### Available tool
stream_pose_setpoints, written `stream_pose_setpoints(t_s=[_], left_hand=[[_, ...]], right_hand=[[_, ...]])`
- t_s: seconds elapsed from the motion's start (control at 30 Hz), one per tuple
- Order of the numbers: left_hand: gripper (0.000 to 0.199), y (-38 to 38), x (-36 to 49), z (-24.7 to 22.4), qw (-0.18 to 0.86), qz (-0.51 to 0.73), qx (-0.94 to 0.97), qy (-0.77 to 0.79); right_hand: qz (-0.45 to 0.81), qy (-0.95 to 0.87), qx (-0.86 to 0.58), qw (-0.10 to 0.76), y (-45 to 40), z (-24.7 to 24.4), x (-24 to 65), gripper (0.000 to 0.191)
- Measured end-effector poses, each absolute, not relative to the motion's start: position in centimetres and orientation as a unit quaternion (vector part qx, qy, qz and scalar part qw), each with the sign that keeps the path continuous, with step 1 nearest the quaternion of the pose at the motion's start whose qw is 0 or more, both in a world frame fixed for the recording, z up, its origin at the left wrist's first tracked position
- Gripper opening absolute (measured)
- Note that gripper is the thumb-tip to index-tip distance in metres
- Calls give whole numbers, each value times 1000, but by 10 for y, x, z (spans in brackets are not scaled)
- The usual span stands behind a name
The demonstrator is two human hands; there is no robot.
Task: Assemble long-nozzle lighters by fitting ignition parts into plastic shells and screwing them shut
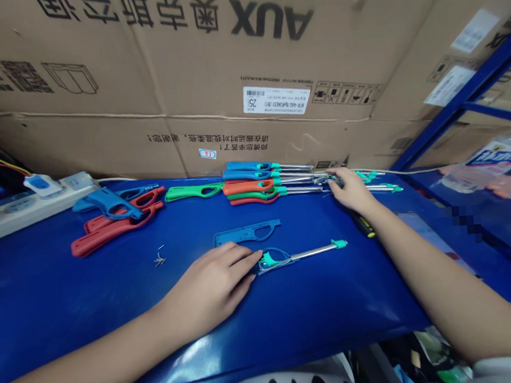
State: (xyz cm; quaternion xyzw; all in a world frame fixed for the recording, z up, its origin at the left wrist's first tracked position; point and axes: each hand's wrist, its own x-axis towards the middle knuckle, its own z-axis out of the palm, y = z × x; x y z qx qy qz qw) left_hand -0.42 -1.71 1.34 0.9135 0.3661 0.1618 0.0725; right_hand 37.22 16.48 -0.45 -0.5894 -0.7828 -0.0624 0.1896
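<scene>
i'm resting my left hand (pixel 210 289), fingers together, against a light, stiff lighter (pixel 302 255), best held by its metal tube; i can't tell if my right hand (pixel 350 190) is gripping.

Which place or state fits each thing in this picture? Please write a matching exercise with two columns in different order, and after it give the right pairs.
Things:
1. left hand
2. right hand
3. blue lighter shell
4. small metal pins

Places or states:
A. lying loose, left of both hands
B. over the far row of steel tubes
C. lying flat, just beyond the steel-tubed lighter part
D. fingertips at that lighter part

Right pairs: 1-D, 2-B, 3-C, 4-A.
</scene>
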Motion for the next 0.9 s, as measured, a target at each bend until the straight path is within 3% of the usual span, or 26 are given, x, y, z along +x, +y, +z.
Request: stream_pose_setpoints(t_s=[0.3,0.53,0.8,0.87,0.9], left_hand=[[40,-16,-6,14,106,156,907,377],[40,-16,-7,15,116,149,903,385],[35,-21,0,15,250,274,829,419],[38,-21,4,14,299,320,782,444],[40,-21,5,13,324,341,756,455]], right_hand=[[-67,-772,-629,59,201,22,361,31],[-85,-785,-614,20,200,34,356,16],[-106,-790,-588,136,153,65,331,19],[-63,-820,-539,183,124,64,307,18],[26,-837,-484,255,107,61,292,14]])
